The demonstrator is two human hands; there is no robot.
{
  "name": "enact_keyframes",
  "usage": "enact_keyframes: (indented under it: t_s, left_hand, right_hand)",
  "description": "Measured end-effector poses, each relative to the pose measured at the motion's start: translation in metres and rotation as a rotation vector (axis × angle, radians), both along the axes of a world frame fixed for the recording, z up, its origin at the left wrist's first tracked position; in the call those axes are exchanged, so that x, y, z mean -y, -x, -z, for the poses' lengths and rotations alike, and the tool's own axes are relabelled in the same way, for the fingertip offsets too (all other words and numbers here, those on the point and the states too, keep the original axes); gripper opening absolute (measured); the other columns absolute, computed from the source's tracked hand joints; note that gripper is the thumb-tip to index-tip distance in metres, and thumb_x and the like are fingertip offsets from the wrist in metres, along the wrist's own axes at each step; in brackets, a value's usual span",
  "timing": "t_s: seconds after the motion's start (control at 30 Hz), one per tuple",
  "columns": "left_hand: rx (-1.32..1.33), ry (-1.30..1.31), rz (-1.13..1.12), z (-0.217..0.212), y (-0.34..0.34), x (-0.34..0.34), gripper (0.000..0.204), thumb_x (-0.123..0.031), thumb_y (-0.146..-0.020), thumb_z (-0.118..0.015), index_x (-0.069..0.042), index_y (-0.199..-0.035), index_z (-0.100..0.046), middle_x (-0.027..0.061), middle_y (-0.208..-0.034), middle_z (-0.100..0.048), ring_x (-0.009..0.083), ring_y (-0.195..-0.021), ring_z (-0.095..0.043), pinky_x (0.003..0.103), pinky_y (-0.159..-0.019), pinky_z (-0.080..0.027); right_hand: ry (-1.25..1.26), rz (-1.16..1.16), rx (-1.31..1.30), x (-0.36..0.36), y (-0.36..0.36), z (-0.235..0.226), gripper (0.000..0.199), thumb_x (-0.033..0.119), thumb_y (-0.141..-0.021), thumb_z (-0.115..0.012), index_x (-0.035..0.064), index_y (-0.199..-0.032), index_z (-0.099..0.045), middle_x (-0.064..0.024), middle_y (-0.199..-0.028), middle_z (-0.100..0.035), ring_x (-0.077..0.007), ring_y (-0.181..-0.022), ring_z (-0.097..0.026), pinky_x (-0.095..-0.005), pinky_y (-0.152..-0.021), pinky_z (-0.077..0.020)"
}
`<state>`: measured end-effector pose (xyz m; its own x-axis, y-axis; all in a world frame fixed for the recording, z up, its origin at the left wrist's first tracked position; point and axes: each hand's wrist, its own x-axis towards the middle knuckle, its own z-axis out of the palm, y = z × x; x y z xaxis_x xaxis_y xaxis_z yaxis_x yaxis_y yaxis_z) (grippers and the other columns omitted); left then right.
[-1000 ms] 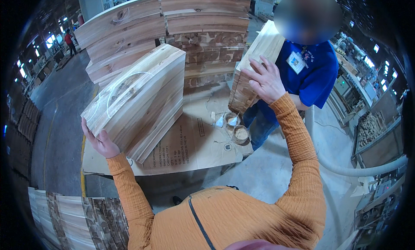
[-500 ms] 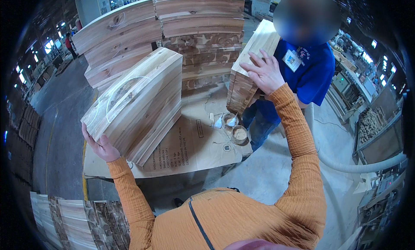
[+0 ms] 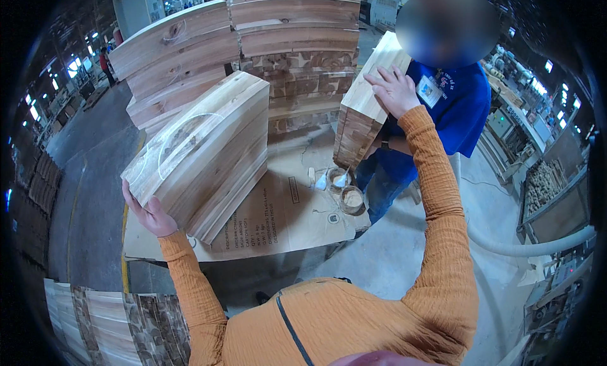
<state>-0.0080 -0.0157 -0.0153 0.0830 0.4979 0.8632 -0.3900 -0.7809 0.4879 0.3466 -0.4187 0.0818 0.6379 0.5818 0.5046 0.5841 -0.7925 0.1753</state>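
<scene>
A thick stack of pale wooden panels (image 3: 215,157), a curved line marked on its top, stands slanted on the left of a cardboard-covered table. My left hand (image 3: 155,217) rests against its near left corner, fingers stretched along the end and thumb apart. A second wooden block or stack (image 3: 357,127) stands upright at the right, beside a co-worker in a blue shirt (image 3: 452,110). My right hand (image 3: 398,93) lies on its top face with the fingers spread. The co-worker's forearm reaches behind that block; their grip is hidden.
Tall piles of wooden boards (image 3: 297,24) rise behind the table. On the cardboard (image 3: 297,230) sit two small round tubs (image 3: 351,200) of tan material with pale spatula-like tools. More panels (image 3: 107,318) lie at the lower left. A grey hose (image 3: 531,244) crosses the floor at right.
My right hand has slid a little to the right and farther away along the top of the right block. My left hand stays at the left stack's corner.
</scene>
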Motion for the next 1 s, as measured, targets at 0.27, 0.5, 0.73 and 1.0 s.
enact_keyframes:
  t_s: [0.27, 0.5, 0.73, 1.0]
  left_hand:
    - [-0.003, 0.007, -0.023, -0.007, 0.002, 0.007, 0.065, -0.033, -0.090, -0.050, 0.003, -0.139, -0.026, 0.0193, -0.138, -0.036, 0.0269, -0.126, -0.038, 0.036, -0.105, -0.029]
    - [0.023, 0.005, 0.022, -0.005, -0.001, 0.003, 0.069, -0.040, -0.090, -0.051, 0.003, -0.138, -0.026, 0.0191, -0.138, -0.036, 0.0264, -0.125, -0.039, 0.036, -0.105, -0.029]
    - [0.022, 0.003, -0.006, -0.002, 0.000, 0.000, 0.070, -0.041, -0.090, -0.052, 0.002, -0.138, -0.027, 0.0192, -0.138, -0.036, 0.0268, -0.125, -0.039, 0.036, -0.104, -0.030]
    - [0.027, 0.030, 0.004, -0.003, -0.002, 0.002, 0.070, -0.042, -0.090, -0.052, 0.002, -0.138, -0.027, 0.0193, -0.137, -0.037, 0.0271, -0.124, -0.040, 0.036, -0.104, -0.031]
  right_hand:
    - [0.081, -0.043, 0.014, -0.004, 0.002, 0.003, 0.044, 0.043, -0.093, -0.026, 0.0379, -0.134, -0.042, -0.0054, -0.147, -0.030, -0.0356, -0.136, -0.019, -0.0546, -0.107, -0.0100]
    - [-0.011, -0.003, 0.045, 0.001, -0.008, 0.006, 0.045, 0.044, -0.093, -0.025, 0.0380, -0.134, -0.041, -0.0065, -0.147, -0.028, -0.0364, -0.136, -0.018, -0.0560, -0.107, -0.0072]
    - [0.082, -0.149, 0.019, -0.010, 0.022, 0.012, 0.044, 0.044, -0.093, -0.026, 0.0382, -0.135, -0.041, -0.0075, -0.147, -0.028, -0.0390, -0.136, -0.015, -0.0613, -0.106, -0.0094]
    - [0.135, -0.208, 0.078, -0.010, 0.046, 0.020, 0.043, 0.041, -0.093, -0.030, 0.0374, -0.134, -0.041, -0.0066, -0.146, -0.031, -0.0379, -0.136, -0.017, -0.0604, -0.106, -0.0102]
